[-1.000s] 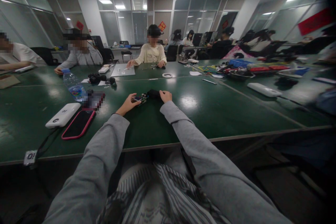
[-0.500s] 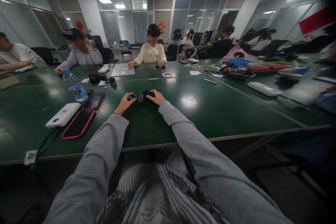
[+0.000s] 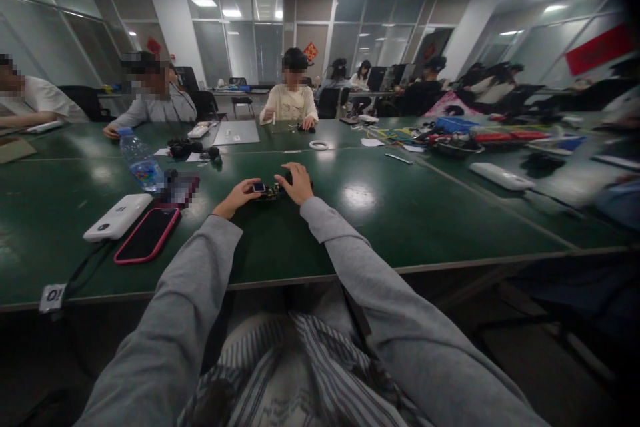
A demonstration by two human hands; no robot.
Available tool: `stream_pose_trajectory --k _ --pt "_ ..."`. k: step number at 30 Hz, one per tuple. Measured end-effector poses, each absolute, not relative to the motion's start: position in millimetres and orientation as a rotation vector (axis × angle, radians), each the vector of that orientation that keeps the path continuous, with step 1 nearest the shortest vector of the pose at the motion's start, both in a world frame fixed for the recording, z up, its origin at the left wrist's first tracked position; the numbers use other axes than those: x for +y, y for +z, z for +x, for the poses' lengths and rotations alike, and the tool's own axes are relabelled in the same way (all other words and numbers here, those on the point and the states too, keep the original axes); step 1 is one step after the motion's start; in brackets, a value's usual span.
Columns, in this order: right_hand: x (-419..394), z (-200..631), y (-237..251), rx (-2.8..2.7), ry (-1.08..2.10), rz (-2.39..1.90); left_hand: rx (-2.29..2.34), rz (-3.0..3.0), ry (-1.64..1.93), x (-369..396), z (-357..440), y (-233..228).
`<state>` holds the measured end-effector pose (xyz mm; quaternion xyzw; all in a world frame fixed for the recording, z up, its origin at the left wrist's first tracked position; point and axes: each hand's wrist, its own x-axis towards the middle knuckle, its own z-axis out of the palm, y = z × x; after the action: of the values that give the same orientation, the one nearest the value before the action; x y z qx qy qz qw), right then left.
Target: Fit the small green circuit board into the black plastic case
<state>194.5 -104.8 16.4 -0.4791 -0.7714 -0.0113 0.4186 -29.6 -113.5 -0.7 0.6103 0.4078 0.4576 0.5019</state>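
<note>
Your left hand point(image 3: 239, 195) pinches the near-left end of a small electronic gadget point(image 3: 267, 191) on the green desk point(image 3: 400, 213), thumb and forefinger closed on the part with a tiny lit blue screen point(image 3: 259, 187); your right hand point(image 3: 296, 183) lies cupped over its far-right end, fingers bent down onto a black piece, though whether that grip is truly closed you cannot tell from here. The gadget sits flat on the desk between the two grips, touching both. Judged: light, rigid, with exposed board and loose parts, so fragile; take it by the edges of the board, not by the screen or any wire. Hidden: the black piece under the right palm, and any join between board and screen; all too small to make out. Left of the left grip, well apart: a white power bank point(image 3: 117, 217), a pink-cased phone point(image 3: 147, 235), a water bottle point(image 3: 141, 163). Beyond the grips lies a tape roll point(image 3: 319, 144). Other people sit across the desk
</note>
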Motion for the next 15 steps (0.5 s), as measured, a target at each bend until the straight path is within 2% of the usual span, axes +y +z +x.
stream_pose_trajectory --k 4,9,13,15 --pt "-110.8 177.5 11.8 -2.253 0.295 -1.064 0.937 1.327 1.121 -113.9 -32.6 2.7" --pt "-138.0 188.2 18.1 -2.359 0.509 -0.966 0.929 1.095 1.219 -108.4 -41.4 1.3" --pt "-175.4 256.0 33.7 -2.377 0.571 -0.934 0.908 1.068 1.23 -108.6 -41.7 -2.2" --pt "-188.8 318.8 38.6 -2.262 0.616 -1.121 0.904 1.077 1.23 -111.5 -40.7 -1.9"
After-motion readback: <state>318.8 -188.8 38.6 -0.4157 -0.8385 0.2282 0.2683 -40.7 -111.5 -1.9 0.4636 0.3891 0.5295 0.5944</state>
